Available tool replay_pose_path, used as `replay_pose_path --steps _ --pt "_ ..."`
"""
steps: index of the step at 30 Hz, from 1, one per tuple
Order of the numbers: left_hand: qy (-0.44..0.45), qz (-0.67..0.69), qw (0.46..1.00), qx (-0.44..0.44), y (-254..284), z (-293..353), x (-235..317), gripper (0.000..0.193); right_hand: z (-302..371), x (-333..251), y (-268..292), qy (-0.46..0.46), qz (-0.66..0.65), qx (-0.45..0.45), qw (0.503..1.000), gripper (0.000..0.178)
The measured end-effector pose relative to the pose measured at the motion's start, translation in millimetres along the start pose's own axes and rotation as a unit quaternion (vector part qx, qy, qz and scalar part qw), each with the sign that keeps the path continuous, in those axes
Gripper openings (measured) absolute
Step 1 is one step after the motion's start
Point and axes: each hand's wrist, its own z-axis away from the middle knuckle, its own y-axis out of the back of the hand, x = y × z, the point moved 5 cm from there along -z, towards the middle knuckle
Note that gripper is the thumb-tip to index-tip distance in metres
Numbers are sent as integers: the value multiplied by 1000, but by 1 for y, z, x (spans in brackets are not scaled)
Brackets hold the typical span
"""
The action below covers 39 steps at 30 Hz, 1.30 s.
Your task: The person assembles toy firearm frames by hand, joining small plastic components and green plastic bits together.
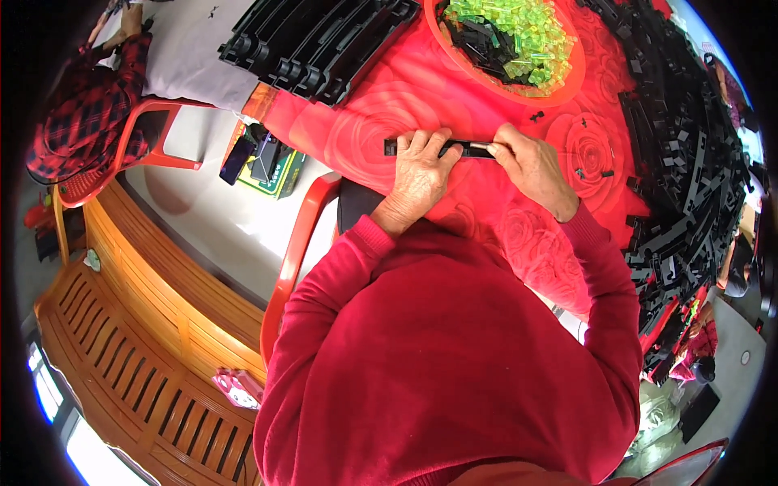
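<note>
Working on the rose-patterned red tablecloth (365, 121): two bare hands, one slim black strip (391, 147)

From my distant seat I see a broad heap of black plastic parts (681, 162) on the right. Beyond the hands lie long ribbed black racks (316, 40) and an orange-red basin (527, 99) holding translucent yellow-green pieces (543, 36) and black ones.

The strip lies crosswise near the table's edge. The left hand (420, 172) closes over it, fingers spread across its top; the right hand (531, 170) makes a narrow pinch at its right end, but I cannot tell what that pinch encloses. A tiny pale segment (480, 146) shows between them.

To do this well, I'd brace the strip firmly with the left, pressing lightly and squarely with the right, so it neither twists nor slides.
</note>
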Motion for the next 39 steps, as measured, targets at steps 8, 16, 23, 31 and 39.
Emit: replay_pose_path --steps 8,16,23,31,39 --pt "-48 37 998 0 7 -3 2 21 11 -3 14 -50 -17 35 998 15" --pt "-65 109 991 -34 18 -8 -11 16 -1 12 7 -66 22 -65 996 17" --pt "-110 -10 993 31 36 -15 0 18 7 1 -14 -32 77 -35 996 15" --pt "335 210 918 41 30 17 -8 34 37 -22 -43 -88 -74 109 987 21" --pt "316 303 898 -50 17 7 -24 29 50 -55 -34 -67 -176 65 980 13"
